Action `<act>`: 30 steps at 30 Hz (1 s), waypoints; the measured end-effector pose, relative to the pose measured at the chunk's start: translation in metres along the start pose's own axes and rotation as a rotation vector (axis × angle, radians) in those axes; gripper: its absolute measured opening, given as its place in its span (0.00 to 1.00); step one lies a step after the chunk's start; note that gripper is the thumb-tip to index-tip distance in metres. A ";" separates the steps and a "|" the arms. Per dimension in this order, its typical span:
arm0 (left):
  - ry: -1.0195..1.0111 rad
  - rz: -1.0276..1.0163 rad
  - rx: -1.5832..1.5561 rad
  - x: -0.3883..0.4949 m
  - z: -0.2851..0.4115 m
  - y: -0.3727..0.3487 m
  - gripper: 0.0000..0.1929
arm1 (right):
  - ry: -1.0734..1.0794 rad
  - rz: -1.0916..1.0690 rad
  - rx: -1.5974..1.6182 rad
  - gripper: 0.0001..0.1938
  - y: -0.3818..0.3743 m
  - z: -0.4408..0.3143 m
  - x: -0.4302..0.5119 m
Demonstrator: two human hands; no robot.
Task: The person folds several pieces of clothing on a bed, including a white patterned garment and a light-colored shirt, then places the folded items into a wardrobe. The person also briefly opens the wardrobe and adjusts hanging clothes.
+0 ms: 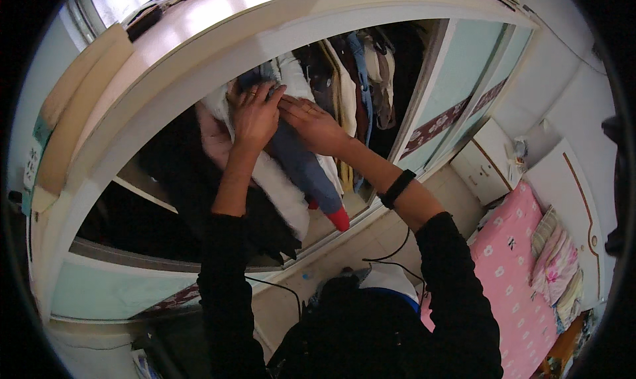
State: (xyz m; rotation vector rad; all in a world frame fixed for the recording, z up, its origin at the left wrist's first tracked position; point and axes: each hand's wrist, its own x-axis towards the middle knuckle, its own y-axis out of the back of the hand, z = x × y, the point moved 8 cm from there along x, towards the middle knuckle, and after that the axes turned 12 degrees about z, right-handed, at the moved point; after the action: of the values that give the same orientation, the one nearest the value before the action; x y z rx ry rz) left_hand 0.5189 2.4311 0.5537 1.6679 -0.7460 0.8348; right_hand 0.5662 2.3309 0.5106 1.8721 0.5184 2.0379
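Observation:
Both arms reach into a wardrobe of hanging clothes. My left hand (256, 113) lies at the top of a blue-grey garment with red cuffs (308, 165), its fingers partly hidden among the cloth. Close beside it, my right hand (315, 126) touches the same garment's upper part, fingertips near those of the left. Whether either hand grips the cloth cannot be told. A fluffy white garment (283, 195) and a pink one (213, 135) hang to the left. Right of the hands hang a white garment (294, 73), a cream one (345, 86) and a blue one (365, 76).
The wardrobe's frame (198, 76) arches around the opening. Pale green sliding door panels (442, 96) stand at the right. Beyond are a white bedside cabinet (482, 163) and a bed with a pink flowered sheet (507, 279). A black cable (392, 255) lies on the tiled floor.

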 end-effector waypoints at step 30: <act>0.110 -0.343 0.364 0.000 -0.057 -0.039 0.32 | 0.078 0.041 -0.152 0.14 -0.013 0.038 0.047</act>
State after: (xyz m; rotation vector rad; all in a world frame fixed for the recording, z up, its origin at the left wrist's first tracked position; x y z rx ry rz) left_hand 0.5419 2.4955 0.5429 1.9816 -0.2254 0.8398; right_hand 0.5999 2.3660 0.5484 1.7342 0.3358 2.1201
